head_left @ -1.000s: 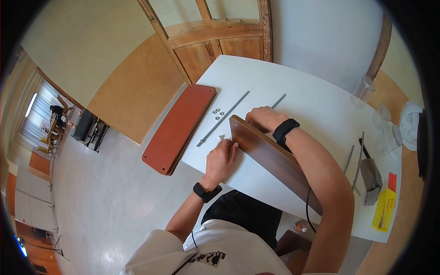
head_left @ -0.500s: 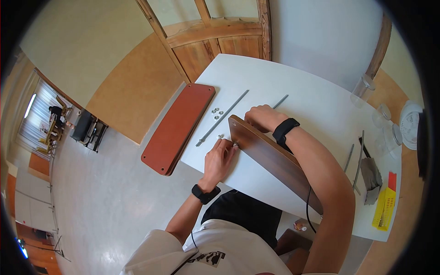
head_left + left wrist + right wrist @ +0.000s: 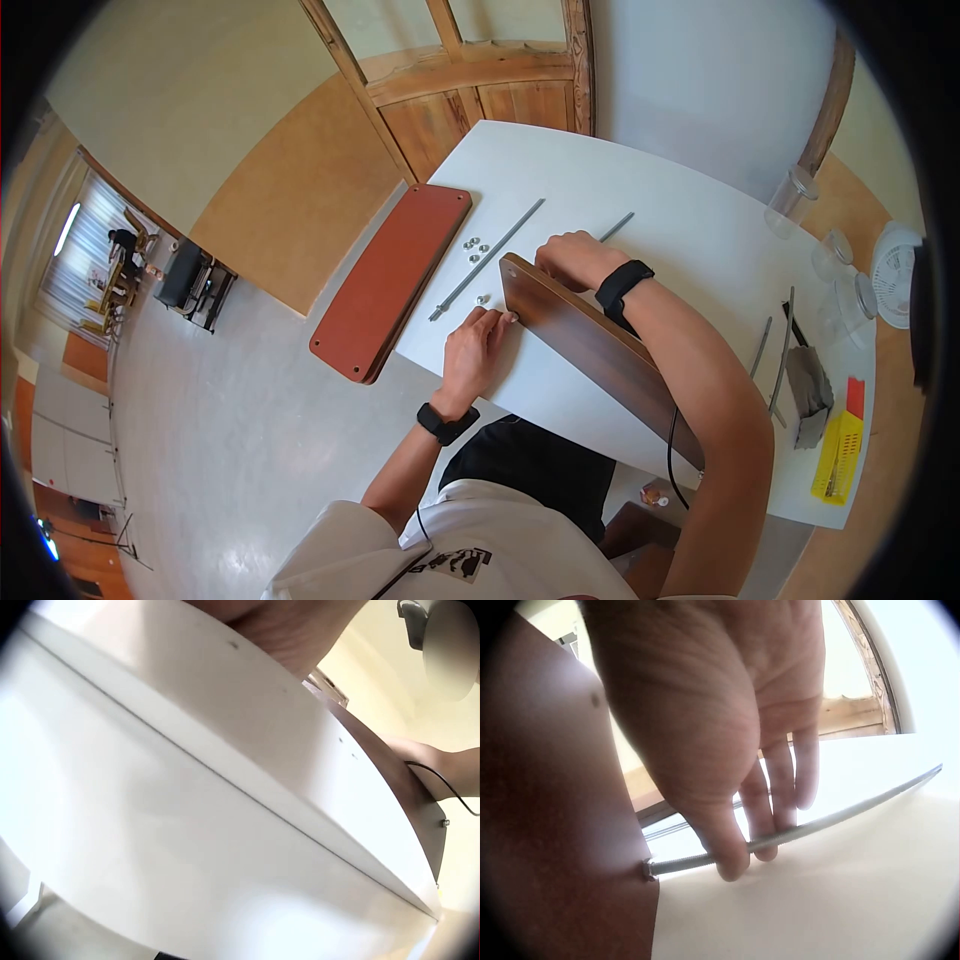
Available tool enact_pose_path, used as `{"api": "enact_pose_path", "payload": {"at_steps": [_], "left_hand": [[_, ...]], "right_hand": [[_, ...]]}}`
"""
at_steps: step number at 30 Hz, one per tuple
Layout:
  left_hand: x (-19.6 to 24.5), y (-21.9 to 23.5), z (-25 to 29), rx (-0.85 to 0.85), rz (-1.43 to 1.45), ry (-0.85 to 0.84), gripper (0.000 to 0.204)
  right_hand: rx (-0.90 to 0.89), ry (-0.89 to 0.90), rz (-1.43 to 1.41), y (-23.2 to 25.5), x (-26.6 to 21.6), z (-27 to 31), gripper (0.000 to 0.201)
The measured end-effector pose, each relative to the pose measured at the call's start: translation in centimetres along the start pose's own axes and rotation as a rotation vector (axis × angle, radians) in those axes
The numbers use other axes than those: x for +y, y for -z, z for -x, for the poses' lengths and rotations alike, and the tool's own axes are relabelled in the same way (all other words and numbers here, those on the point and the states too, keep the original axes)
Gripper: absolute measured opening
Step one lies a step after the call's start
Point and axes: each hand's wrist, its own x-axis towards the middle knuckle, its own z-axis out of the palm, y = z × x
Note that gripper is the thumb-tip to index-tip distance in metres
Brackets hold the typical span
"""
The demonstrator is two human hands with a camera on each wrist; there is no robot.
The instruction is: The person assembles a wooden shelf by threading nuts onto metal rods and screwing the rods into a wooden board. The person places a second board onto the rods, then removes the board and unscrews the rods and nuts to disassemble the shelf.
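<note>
A dark brown board [image 3: 590, 345] stands on its long edge on the white table. On its far side my right hand [image 3: 578, 262] pinches a threaded rod [image 3: 847, 817] between thumb and fingers. The rod meets the board low near one corner, with a hex nut [image 3: 650, 870] against the board face. At the same corner on the near side, my left hand [image 3: 472, 352] pinches a small metal nut, now mostly hidden by the fingertips. A loose nut [image 3: 482, 300] lies just beyond those fingers. In the left wrist view, the table edge [image 3: 225, 776] covers most of the hand.
Reddish-brown boards [image 3: 395, 280] lie stacked at the left edge. Another rod [image 3: 490, 262] and several nuts [image 3: 474, 243] lie beside them. On the right are more rods [image 3: 783, 350], a grey pouch [image 3: 810, 385], a yellow basket [image 3: 838, 460] and clear jars [image 3: 793, 205].
The rod's far tip has shifted slightly right and toward me. My left fingers have shifted slightly at the board's corner, covering the nut seen between them half a second ago.
</note>
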Motion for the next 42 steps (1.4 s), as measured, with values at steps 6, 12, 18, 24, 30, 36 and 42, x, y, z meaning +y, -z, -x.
{"api": "enact_pose_path", "payload": {"at_steps": [6,12,18,24,30,36,42], "left_hand": [[1.2,0.3,-0.1,0.015,0.122,0.048,0.02],[0.3,-0.3,0.2,0.009,-0.022,0.016,0.018],[2.0,0.0,0.1,0.036,0.018,0.041,0.017],[0.8,-0.6,0.3,0.02,-0.017,0.015,0.016],[1.7,0.0,-0.1,0.011,0.013,0.044,0.018],[0.7,-0.5,0.2,0.039,0.053,0.016,0.019],[2.0,0.3,0.1,0.033,0.07,0.053,0.019]], "right_hand": [[0.026,0.012,0.01,-0.3,0.2,-0.3,0.017],[-0.052,0.014,0.155,0.3,-0.6,-0.4,0.015],[-0.032,0.027,0.132,0.0,-0.2,-0.4,0.013],[-0.025,0.033,0.15,0.1,-0.6,-0.2,0.012],[-0.058,0.02,0.151,0.3,-0.7,-0.2,0.012],[-0.046,0.014,0.107,-0.2,-0.5,-0.3,0.013],[-0.068,0.001,0.126,0.3,-0.8,0.0,0.013]]}}
